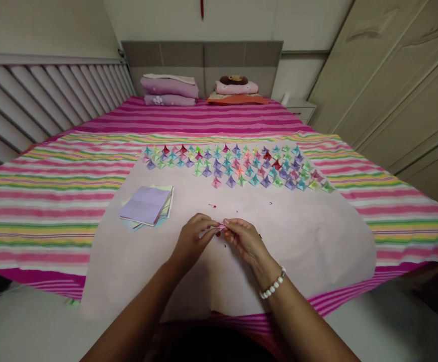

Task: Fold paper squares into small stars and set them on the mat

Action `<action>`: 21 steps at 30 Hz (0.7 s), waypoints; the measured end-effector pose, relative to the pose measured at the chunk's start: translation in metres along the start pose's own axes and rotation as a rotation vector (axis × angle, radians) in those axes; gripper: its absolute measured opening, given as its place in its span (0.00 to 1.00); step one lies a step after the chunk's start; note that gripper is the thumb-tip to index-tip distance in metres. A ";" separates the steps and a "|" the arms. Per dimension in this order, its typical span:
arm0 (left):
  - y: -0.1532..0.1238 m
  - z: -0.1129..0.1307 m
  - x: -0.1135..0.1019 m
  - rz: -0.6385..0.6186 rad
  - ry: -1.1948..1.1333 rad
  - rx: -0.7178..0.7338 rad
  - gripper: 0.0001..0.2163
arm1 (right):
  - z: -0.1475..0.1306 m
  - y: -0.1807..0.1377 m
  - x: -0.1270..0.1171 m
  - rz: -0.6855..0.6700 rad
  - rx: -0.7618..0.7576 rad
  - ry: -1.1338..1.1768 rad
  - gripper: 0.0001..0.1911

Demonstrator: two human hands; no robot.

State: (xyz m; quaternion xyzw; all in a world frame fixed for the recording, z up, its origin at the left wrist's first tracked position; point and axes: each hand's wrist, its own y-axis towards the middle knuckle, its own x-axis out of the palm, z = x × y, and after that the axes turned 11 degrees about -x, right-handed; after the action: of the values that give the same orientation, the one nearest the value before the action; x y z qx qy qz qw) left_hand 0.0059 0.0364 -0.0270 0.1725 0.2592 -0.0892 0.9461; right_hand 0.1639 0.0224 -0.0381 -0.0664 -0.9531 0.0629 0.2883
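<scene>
Between the fingertips of my left hand (195, 235) and my right hand (244, 237) is a small pink folded paper (222, 227), pinched from both sides above a pale sheet (309, 241). My fingers cover much of it, so its full shape is hidden. Beyond my hands, several rows of small folded paper pieces (231, 181) in many colours stand on the far part of the sheet. A stack of square coloured papers (145, 205), lilac on top, lies to the left. Just past my fingers is a small red-tipped item (212, 206), too small to name.
The sheet lies on a bed with a striped cover (37, 206). Folded purple bedding (170, 89) and a pink pile (237, 88) sit by the headboard (181, 55). A slatted rail (45, 95) runs along the left; wardrobe doors (392, 85) stand at right.
</scene>
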 end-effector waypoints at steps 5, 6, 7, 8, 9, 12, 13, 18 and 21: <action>0.019 -0.009 -0.001 -0.054 0.040 -0.085 0.06 | 0.003 0.017 -0.002 -0.023 -0.119 -0.204 0.14; 0.022 -0.011 -0.001 -0.051 0.058 -0.093 0.06 | 0.004 0.020 -0.003 -0.008 -0.147 -0.224 0.13; 0.026 -0.013 0.000 -0.045 0.074 -0.098 0.06 | 0.005 0.024 -0.004 0.010 -0.192 -0.257 0.12; 0.029 -0.015 0.000 -0.040 0.087 -0.101 0.07 | 0.006 0.026 -0.004 0.029 -0.260 -0.303 0.10; 0.032 -0.018 0.001 -0.039 0.098 -0.099 0.07 | 0.007 0.029 -0.005 0.034 -0.348 -0.368 0.09; 0.039 -0.025 0.006 -0.055 0.131 -0.077 0.08 | 0.011 0.037 -0.005 -0.058 -0.620 -0.614 0.05; 0.041 -0.027 0.007 -0.060 0.141 -0.070 0.08 | 0.012 0.039 -0.005 -0.101 -0.674 -0.676 0.04; 0.049 -0.038 0.018 -0.059 0.182 -0.077 0.09 | 0.025 0.054 -0.009 -0.150 -0.725 -0.761 0.05; 0.053 -0.046 0.025 -0.063 0.200 -0.084 0.08 | 0.035 0.061 -0.014 -0.128 -0.719 -0.776 0.05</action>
State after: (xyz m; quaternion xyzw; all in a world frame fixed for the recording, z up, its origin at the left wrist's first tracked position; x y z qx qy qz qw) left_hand 0.0192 0.1002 -0.0623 0.1327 0.3609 -0.0902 0.9187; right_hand 0.1615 0.0772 -0.0845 -0.0745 -0.9534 -0.2653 -0.1230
